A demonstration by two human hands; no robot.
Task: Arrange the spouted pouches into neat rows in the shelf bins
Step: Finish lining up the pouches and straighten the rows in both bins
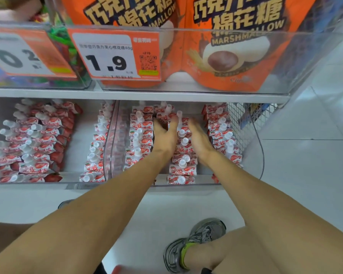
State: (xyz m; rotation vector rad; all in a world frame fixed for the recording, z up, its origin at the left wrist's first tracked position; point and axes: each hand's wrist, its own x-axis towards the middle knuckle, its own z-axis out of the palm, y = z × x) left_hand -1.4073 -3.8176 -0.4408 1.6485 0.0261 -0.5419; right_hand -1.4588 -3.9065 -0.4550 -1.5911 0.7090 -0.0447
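My left hand (165, 135) and right hand (199, 138) are both down in the right bin (260, 155), one on either side of the middle row of pouches (183, 155). The fingers of both reach toward the far end; the left looks flat and fairly straight, pressing on pouch tops, while the right is blurred, so I cannot tell whether its fingers curl round anything. I judge I am squaring up this middle row, hemming it between my palms so the white spouts line up from near to far. Just to the left stands the left row (140, 139) in the same bin, fairly even, and along the right wall the right row (223, 133), tidy too. At the far end the pouches sit less regularly, so the next move probably calls for nudging those back into line without tipping the neighbours. Across the clear divider (110, 139), the left bin (28, 181) holds a single upright column (97, 145) by the divider and a looser, slanting heap of pouches (32, 143) further left, which still needs sorting into rows. Above, a shelf carries orange marshmallow bags (226, 46) and a price tag (115, 56).
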